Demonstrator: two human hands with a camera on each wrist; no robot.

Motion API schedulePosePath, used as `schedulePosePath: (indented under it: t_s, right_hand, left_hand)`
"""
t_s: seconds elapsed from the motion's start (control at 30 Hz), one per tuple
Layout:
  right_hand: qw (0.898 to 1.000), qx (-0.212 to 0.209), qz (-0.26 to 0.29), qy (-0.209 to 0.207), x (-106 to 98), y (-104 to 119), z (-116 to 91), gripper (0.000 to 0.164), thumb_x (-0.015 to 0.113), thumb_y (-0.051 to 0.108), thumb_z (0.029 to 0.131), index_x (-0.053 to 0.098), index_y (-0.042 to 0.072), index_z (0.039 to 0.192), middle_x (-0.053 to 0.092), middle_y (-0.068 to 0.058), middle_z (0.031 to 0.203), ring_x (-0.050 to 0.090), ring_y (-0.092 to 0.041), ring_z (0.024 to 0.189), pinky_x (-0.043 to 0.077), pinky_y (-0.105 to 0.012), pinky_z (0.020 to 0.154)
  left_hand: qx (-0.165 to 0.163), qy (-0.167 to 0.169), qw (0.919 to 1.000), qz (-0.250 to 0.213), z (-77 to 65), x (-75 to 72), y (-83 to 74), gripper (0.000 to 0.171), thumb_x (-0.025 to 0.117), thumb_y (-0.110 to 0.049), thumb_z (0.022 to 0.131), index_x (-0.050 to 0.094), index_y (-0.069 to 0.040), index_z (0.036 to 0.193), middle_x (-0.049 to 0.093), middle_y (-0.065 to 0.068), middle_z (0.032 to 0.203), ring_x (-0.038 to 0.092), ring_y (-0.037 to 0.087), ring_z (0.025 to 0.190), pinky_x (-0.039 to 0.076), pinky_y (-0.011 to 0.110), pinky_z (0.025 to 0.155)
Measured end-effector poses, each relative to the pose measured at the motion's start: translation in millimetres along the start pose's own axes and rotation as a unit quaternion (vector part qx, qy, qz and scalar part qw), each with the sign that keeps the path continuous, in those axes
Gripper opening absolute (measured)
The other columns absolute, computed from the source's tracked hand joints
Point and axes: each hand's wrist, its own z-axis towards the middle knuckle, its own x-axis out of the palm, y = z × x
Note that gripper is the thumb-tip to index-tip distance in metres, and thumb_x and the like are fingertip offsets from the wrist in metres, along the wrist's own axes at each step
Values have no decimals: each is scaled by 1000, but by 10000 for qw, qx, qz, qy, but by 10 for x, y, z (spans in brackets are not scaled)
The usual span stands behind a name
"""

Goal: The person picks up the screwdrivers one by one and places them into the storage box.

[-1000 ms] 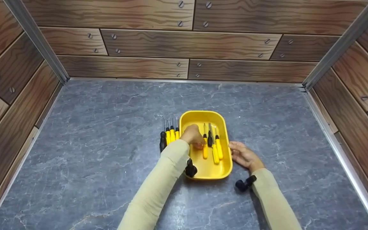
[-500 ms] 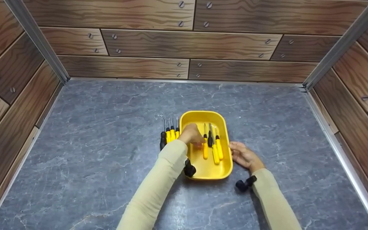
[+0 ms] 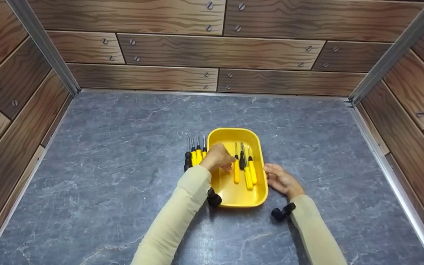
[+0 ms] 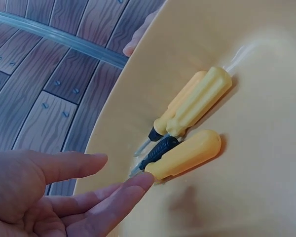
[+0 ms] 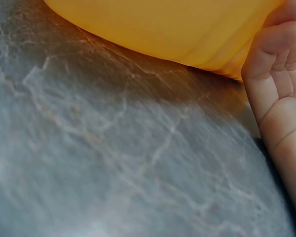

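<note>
A yellow tray [image 3: 234, 198] holds several screwdrivers: a yellow-handled screwdriver [image 3: 236, 173] at the left of the group, a short black screwdriver [image 3: 241, 161], and two more with yellow handles to the right. My left hand [image 3: 216, 157] is over the left part of the tray. In the left wrist view its thumb and fingers [image 4: 138, 183] stand apart, and one fingertip is at the near end of the leftmost yellow handle; I cannot tell whether it touches. My right hand [image 3: 281, 178] rests against the tray's outer right wall, fingers loosely bent, holding nothing.
Left of the tray, a row of screwdrivers lies on the grey marbled surface [image 3: 105, 176]: a black screwdriver [image 3: 187, 161] and several yellow-handled screwdrivers [image 3: 198, 154], partly hidden by my left hand. Wood-patterned walls [image 3: 219, 51] enclose the back and sides.
My left hand has drawn slightly left, and its fingers have come away from the leftmost yellow screwdriver's handle somewhat. The tray, the screwdrivers and my right hand look unmoved.
</note>
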Motion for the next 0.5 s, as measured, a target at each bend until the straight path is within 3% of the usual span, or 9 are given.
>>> schedulePosePath:
  t_s: [0.17,0.5]
  right_hand:
    - [10000,-7,37,-62,1,-2,-1,49,21,0,103,69,7,95,74,-1,90,68,-10,84,59,-23,80]
    - [10000,-12,65,-56,-2,-4,5,45,26,1,103,69,8,94,74,0,89,69,-10,84,59,-23,79]
  left_hand:
    - [194,91,9987,-454,-73,-10,36,23,66,-5,89,68,10,106,72,27,98,72,36,92,62,40,82]
    - [649,125,9966,-481,-209,-47,81,21,64,-7,90,70,10,101,72,28,95,73,36,91,61,42,84]
